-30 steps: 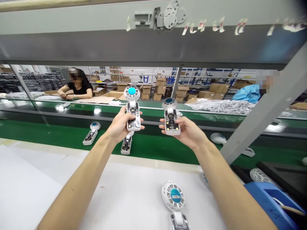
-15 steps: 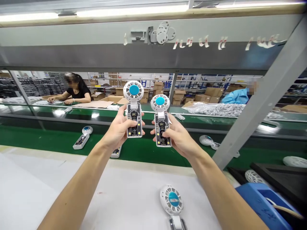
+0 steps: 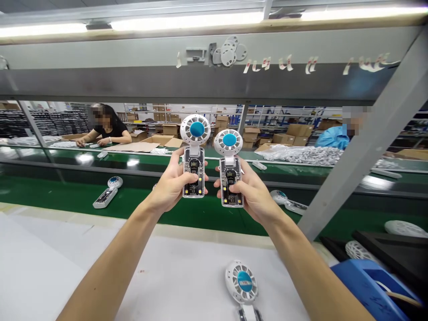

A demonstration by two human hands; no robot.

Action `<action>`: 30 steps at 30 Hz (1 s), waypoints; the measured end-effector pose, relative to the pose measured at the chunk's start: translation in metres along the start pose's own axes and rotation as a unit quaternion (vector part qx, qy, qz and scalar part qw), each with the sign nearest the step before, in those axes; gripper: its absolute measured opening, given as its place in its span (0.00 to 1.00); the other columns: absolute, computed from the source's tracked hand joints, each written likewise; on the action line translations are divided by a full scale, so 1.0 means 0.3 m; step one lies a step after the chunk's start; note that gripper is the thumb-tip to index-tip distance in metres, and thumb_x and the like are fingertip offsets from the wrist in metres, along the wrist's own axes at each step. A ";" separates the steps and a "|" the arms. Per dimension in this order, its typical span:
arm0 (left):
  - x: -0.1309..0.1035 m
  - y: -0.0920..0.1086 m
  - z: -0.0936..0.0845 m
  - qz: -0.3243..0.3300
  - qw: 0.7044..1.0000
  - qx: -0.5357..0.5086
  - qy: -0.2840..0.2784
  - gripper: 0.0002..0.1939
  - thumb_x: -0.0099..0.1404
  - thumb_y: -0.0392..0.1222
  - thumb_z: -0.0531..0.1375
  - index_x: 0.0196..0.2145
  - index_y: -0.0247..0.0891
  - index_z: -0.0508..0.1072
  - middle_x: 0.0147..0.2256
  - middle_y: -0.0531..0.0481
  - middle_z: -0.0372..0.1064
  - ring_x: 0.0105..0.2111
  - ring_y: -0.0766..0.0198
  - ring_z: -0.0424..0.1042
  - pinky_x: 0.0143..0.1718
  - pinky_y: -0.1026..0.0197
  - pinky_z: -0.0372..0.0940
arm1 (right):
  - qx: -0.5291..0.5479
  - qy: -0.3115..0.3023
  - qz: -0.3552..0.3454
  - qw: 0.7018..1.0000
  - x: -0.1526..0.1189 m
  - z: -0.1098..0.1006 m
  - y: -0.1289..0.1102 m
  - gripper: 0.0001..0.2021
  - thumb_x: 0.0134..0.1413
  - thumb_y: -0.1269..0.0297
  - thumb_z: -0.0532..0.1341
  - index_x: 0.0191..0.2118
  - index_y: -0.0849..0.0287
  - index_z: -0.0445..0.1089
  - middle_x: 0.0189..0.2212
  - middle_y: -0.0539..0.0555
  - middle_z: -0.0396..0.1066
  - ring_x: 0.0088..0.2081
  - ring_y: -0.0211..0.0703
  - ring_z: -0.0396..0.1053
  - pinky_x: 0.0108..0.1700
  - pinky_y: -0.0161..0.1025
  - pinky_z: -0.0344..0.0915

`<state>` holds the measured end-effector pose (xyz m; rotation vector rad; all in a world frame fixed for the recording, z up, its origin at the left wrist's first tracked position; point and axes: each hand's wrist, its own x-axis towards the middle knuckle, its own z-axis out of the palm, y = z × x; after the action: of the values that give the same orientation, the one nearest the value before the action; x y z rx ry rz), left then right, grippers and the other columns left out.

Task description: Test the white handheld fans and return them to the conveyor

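My left hand (image 3: 172, 183) is closed round a handheld fan (image 3: 195, 129), thumb pressed on the clear handle that shows a dark circuit board. A second handheld fan (image 3: 228, 142) is gripped by my right hand (image 3: 256, 189), its thumb likewise on the board. Both fans stand upright side by side, slightly apart, with white slotted heads and blue round centres facing me. On the white tabletop (image 3: 174, 276) below lies another such fan (image 3: 242, 281), its handle cut off by the frame's lower edge.
A green conveyor belt (image 3: 67, 191) crosses behind my hands, with a fan at left (image 3: 109, 192) and one at right (image 3: 288, 201). A slanted metal post (image 3: 354, 133) and a blue bin (image 3: 371, 285) stand at right. Two people (image 3: 106, 125) work across the line.
Both held fans have shifted slightly right in view, still in my hands. Fans on the belt have moved left. The view has tilted a little.
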<state>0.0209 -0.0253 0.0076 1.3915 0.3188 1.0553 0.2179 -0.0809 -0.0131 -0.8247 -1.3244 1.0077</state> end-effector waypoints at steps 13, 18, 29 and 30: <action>-0.003 -0.006 0.014 -0.025 1.000 -0.004 0.003 0.44 0.54 0.33 0.65 0.62 0.45 0.47 0.38 0.51 0.73 0.29 0.61 0.77 0.28 0.59 0.73 | -0.006 0.012 -0.008 1.000 -0.005 0.007 -0.016 0.40 0.44 0.71 0.61 0.64 0.49 0.49 0.41 0.50 0.73 0.38 0.45 0.74 0.35 0.41 0.74; -0.004 -0.004 0.019 -0.027 1.000 -0.009 0.003 0.44 0.53 0.33 0.65 0.62 0.45 0.47 0.40 0.50 0.72 0.29 0.61 0.77 0.27 0.59 0.73 | 0.000 0.012 -0.011 1.000 -0.006 0.008 -0.018 0.41 0.44 0.71 0.61 0.66 0.50 0.47 0.37 0.50 0.74 0.35 0.43 0.74 0.35 0.41 0.73; -0.002 -0.014 0.019 -0.026 0.999 -0.009 0.018 0.41 0.55 0.33 0.64 0.61 0.44 0.49 0.40 0.50 0.72 0.27 0.63 0.76 0.28 0.58 0.73 | 0.000 0.017 -0.007 1.000 -0.007 0.006 -0.015 0.40 0.45 0.71 0.60 0.65 0.50 0.49 0.34 0.49 0.74 0.30 0.42 0.73 0.33 0.40 0.71; -0.003 -0.014 0.017 -0.027 0.999 -0.012 0.021 0.41 0.55 0.33 0.64 0.62 0.44 0.49 0.41 0.49 0.72 0.28 0.62 0.76 0.29 0.58 0.73 | 0.004 0.022 -0.006 1.000 -0.008 0.006 -0.016 0.40 0.44 0.71 0.60 0.65 0.49 0.49 0.35 0.49 0.74 0.30 0.42 0.73 0.33 0.40 0.71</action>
<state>0.0260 -0.0286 0.0047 1.3332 0.3704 1.0420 0.2166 -0.0850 -0.0095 -0.8283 -1.2855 0.9798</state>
